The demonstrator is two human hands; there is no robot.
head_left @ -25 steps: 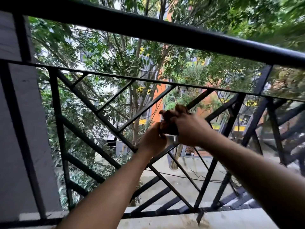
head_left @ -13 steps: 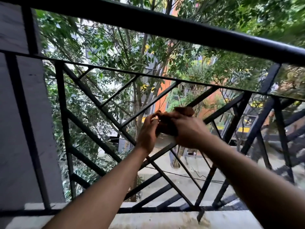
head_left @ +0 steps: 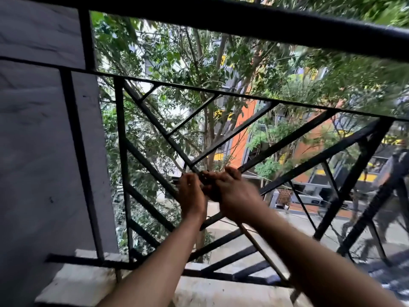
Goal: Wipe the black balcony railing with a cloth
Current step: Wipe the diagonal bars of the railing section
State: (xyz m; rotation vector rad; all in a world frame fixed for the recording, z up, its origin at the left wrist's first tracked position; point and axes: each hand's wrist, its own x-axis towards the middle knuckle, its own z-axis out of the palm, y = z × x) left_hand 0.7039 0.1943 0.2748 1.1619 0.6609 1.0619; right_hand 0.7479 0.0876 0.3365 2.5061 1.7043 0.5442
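The black balcony railing [head_left: 254, 25] fills the view, with a thick top rail and thin diagonal bars below it. Both my hands meet at the middle junction of the diagonals. My right hand [head_left: 232, 193] grips a dark cloth [head_left: 207, 179] wrapped round a diagonal bar; only a small bit of cloth shows between the fingers. My left hand [head_left: 190, 196] is curled beside it, pinching the cloth's left end at the same bar. Both forearms reach up from the bottom of the view.
A grey wall [head_left: 39, 151] stands at the left, behind the railing's vertical bars. A pale concrete ledge [head_left: 93, 282] runs under the railing. Beyond the bars are trees, an orange building and a street far below.
Both hands with the cloth have slid left and up along the diagonal bar toward the junction. The camera has turned right and tilted, so the railing now slopes.
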